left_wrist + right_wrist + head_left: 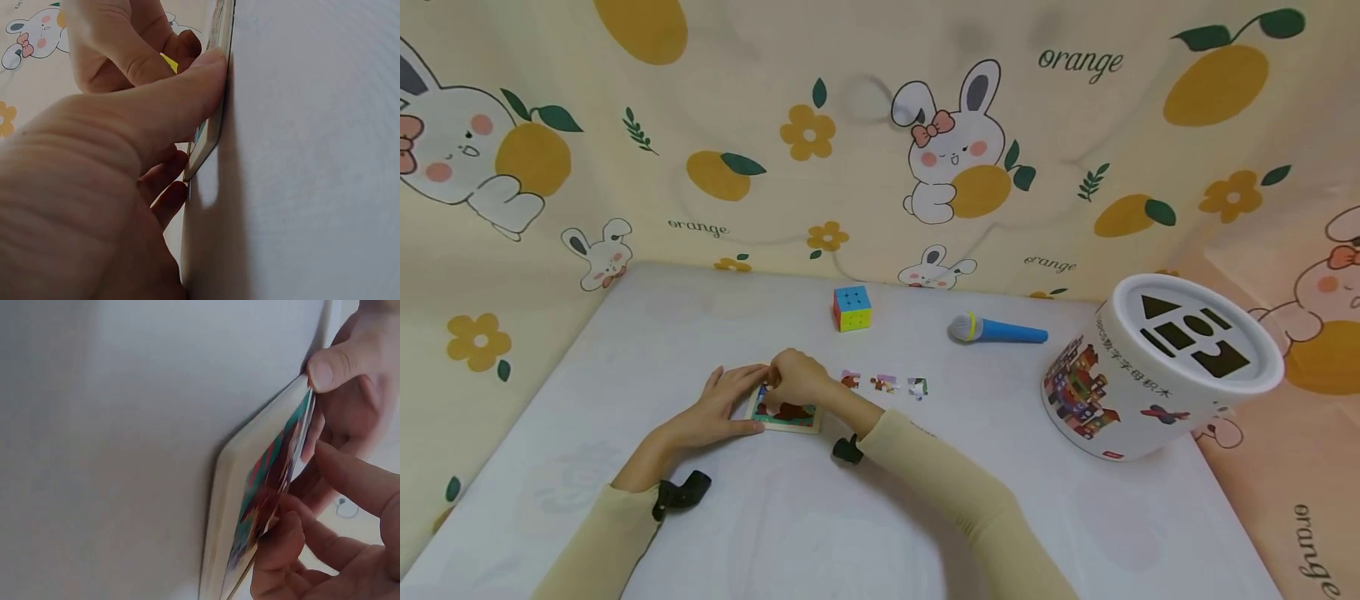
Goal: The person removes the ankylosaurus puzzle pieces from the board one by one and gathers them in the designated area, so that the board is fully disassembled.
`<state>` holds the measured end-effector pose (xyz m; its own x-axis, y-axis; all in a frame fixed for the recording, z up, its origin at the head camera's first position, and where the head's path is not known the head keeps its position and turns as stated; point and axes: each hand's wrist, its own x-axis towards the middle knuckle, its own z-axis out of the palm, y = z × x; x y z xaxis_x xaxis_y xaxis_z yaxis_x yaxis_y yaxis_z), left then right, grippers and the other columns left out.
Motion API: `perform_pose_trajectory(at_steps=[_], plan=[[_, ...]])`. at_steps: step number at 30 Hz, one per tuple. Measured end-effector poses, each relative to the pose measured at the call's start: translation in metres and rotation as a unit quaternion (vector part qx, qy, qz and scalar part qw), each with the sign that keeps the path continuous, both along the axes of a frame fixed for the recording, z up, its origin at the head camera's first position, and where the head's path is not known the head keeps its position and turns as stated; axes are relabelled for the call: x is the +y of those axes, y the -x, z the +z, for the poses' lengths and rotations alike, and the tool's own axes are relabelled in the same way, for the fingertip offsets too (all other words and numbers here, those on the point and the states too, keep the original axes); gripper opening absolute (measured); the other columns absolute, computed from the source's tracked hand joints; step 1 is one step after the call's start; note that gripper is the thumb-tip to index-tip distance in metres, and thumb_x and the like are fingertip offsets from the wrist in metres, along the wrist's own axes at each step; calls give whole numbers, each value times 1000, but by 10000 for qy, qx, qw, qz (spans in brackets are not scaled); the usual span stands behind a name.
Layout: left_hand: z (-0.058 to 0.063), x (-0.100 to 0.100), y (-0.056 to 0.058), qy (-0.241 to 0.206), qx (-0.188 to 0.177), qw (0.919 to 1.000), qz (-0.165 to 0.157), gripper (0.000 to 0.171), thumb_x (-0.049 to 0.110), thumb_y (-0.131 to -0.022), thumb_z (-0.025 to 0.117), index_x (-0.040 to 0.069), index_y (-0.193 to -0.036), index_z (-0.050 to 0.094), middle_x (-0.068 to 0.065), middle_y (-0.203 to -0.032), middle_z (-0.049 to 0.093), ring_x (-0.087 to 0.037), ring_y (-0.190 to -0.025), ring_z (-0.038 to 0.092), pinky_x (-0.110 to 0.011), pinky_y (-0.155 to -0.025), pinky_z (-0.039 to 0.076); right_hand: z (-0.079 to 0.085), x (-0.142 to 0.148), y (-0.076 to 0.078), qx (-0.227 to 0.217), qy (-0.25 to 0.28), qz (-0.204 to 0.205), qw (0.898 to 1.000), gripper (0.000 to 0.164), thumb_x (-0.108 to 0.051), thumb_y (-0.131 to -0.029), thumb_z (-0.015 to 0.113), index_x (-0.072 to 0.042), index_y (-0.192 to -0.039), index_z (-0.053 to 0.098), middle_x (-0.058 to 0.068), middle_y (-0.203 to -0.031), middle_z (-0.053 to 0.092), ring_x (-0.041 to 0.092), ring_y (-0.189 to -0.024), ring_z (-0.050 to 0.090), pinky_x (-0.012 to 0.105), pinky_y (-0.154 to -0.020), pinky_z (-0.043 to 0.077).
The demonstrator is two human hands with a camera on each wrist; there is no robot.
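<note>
A small jigsaw puzzle [790, 427] with a pale frame and a coloured picture lies flat on the table. My left hand [718, 410] holds it by its left side, thumb against the near edge and fingers at the far left. Over the picture bends my right hand [799, 379]. In the right wrist view its fingertips [284, 534] touch the picture surface; whether a piece sits between them is hidden. Right of the frame lie three loose pieces: a brown one [850, 380], a brown and lilac one [883, 383] and a green and white one [917, 387].
Behind the puzzle stands a cube puzzle [852, 308] with blue, yellow and red sides. A blue toy microphone [1011, 332] lies to its right. At the table's right side stands a large white bucket [1150, 400] with shaped holes in its lid. A patterned cloth [865, 192] hangs behind.
</note>
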<state>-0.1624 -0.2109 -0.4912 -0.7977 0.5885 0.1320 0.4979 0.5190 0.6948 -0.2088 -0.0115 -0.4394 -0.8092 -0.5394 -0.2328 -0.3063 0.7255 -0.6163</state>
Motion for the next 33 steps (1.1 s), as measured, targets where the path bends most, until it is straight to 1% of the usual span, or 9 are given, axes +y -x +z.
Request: perform_pose_trajectory(at_steps=[3,7,15,17,20,25,30,33], plan=[[0,0,-1,-9,-22,10000,10,82,26,-89,75,-3,-152,32,-27,-155,30,-46,-144,20,-70,-110,-9,1,-2,-3,-87,-29,-98,9999,23,-22,-82,83,-10,-83,64,-2,-81,58,13,-70,52,24,-59,41],[1,0,-1,-33,-21,10000,-6,80,25,-89,75,-2,-152,33,-26,-156,30,-45,-144,20,-70,-109,-9,0,-4,-4,-134,-58,-225,9996,23,-23,-83,82,-11,-83,63,-3,-80,60,13,-70,54,25,-60,41],[1,0,0,-44,9,10000,-29,78,26,-89,75,0,-151,35,-24,-155,31,-45,-144,21,-71,-109,-9,-3,-5,-5,-1,-140,-377,9992,20,-21,-84,81,-11,-86,63,-3,-81,59,13,-70,53,25,-60,42],[1,0,0,-36,-6,10000,-27,78,26,-89,75,0,-152,35,-24,-156,31,-45,-144,21,-71,-109,-9,-4,-4,-5,-61,-40,-431,9990,19,-20,-85,80,-10,-88,64,-3,-82,59,13,-71,53,24,-60,42],[1,0,0,-28,-13,10000,-15,79,26,-89,75,0,-152,35,-24,-156,30,-45,-144,20,-70,-109,-9,-4,-2,-4,-277,201,-473,9983,17,-19,-87,78,-7,-92,68,-2,-82,61,12,-71,53,24,-60,41],[0,0,0,-34,4,10000,-6,79,26,-89,75,0,-151,35,-24,-155,31,-45,-144,20,-70,-109,-9,-5,2,-1,-677,736,-358,9943,14,-15,-90,75,-2,-95,72,-2,-76,63,9,-66,51,20,-57,41],[-1,-1,0,-47,52,10000,-17,81,25,-88,76,-1,-152,34,-25,-155,31,-45,-143,21,-71,-109,-9,-4,4,0,-986,1189,-287,9876,15,-9,-93,68,5,-93,73,1,-68,59,8,-56,47,19,-50,38],[-1,-1,0,-14,28,10000,-12,83,25,-87,77,0,-153,32,-24,-156,30,-44,-144,21,-70,-109,-9,-5,5,0,-1083,1270,-322,9854,18,-9,-95,62,6,-94,72,2,-64,55,8,-53,45,19,-48,37]])
